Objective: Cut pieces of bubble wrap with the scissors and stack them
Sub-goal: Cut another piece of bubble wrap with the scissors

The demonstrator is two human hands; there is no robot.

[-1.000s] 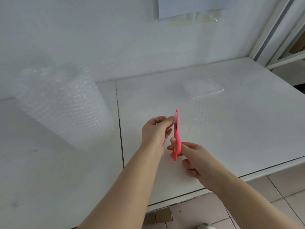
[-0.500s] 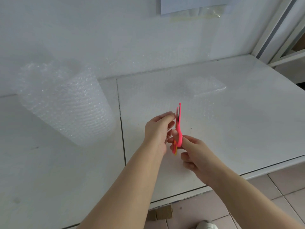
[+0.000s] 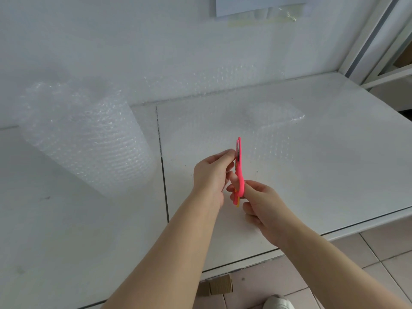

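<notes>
Pink scissors (image 3: 239, 166) point up and away over the white table (image 3: 334, 175). My right hand (image 3: 260, 204) grips their handles. My left hand (image 3: 211, 172) pinches the edge of a clear bubble wrap sheet (image 3: 223, 130) right beside the blades. That sheet runs from a big roll (image 3: 84, 134) standing at the left across the table to the right. A small stack of cut bubble wrap pieces (image 3: 274, 114) lies farther back, right of the scissors.
A white wall (image 3: 156, 52) rises behind the table, with a paper sheet (image 3: 256, 5) taped high up. A metal frame (image 3: 379, 41) stands at the right. Tiled floor (image 3: 379, 264), small cardboard pieces (image 3: 218, 286) and a shoe (image 3: 278, 303) show below the table's front edge.
The scissors and both hands have crept forward along the sheet, away from me. My left hand's pinch stays beside the blades.
</notes>
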